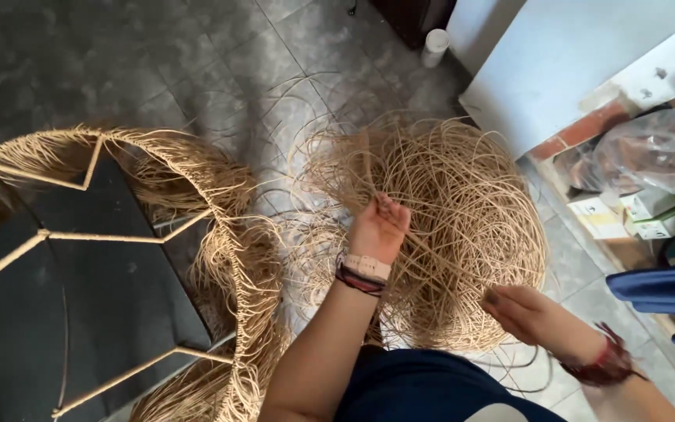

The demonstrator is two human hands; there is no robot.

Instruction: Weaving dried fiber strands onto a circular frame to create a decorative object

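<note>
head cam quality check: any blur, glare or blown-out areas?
Head view: left hand slightly motion-blurred in the tangled rattan strands; right hand a bit sharper; white panel upper right nearly blown out; clear plastic bag shows glare; dark tiled floor underexposed.

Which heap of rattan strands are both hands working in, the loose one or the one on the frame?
The loose tangle on the floor; left hand and right hand are both in it. The other hangs from the frame.

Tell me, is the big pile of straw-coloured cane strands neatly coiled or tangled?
Tangled: the cane pile is a loose nest of crossing loops on the tiled floor; stray strands spill outward.
</note>
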